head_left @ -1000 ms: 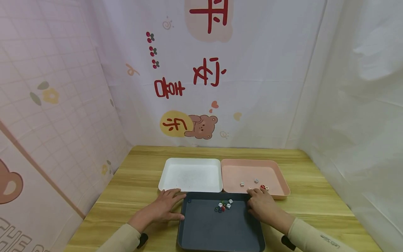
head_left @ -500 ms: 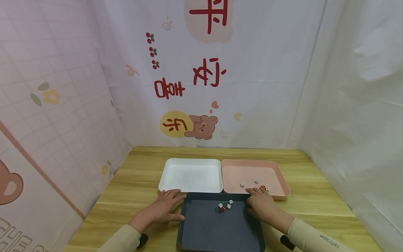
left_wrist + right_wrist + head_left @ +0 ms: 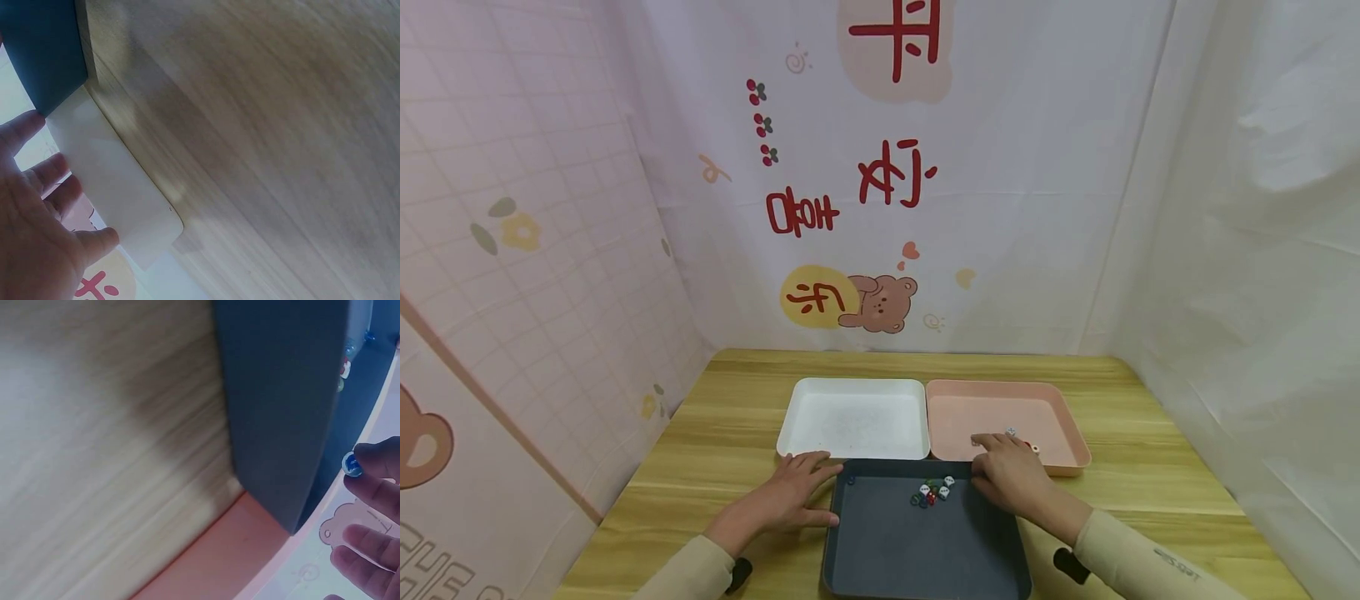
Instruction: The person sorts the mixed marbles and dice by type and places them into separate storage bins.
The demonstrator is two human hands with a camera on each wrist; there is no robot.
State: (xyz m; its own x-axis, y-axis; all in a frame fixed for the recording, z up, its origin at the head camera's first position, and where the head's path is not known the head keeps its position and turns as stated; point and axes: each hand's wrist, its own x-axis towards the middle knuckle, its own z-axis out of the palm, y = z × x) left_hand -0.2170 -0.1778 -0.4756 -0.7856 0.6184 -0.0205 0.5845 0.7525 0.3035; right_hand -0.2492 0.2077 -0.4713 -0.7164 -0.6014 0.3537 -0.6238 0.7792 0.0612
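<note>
My left hand [image 3: 790, 493] rests at the upper left corner of the dark grey tray [image 3: 925, 550], fingers spread; in the left wrist view its fingers lie along the white tray [image 3: 119, 175]. My right hand [image 3: 1013, 477] reaches over the dark tray's far right corner to the front of the pink tray [image 3: 1000, 400]. In the right wrist view its thumb and index finger pinch a small, round blue-and-white piece [image 3: 352, 464]. Small white dice [image 3: 944, 492] cluster with red, green and blue pieces in the dark tray. A white die [image 3: 1011, 432] lies in the pink tray beyond my fingers.
The white tray stands left of the pink one, side by side behind the dark tray on a wooden table [image 3: 730, 417]. A small dark blue piece [image 3: 851, 480] lies in the dark tray's upper left corner. Printed white cloth [image 3: 1037, 208] hangs behind and at both sides.
My right hand has shifted left and slightly away over the pink tray, its fingertips now partly covering the leftmost die there. My left hand has stayed in place.
</note>
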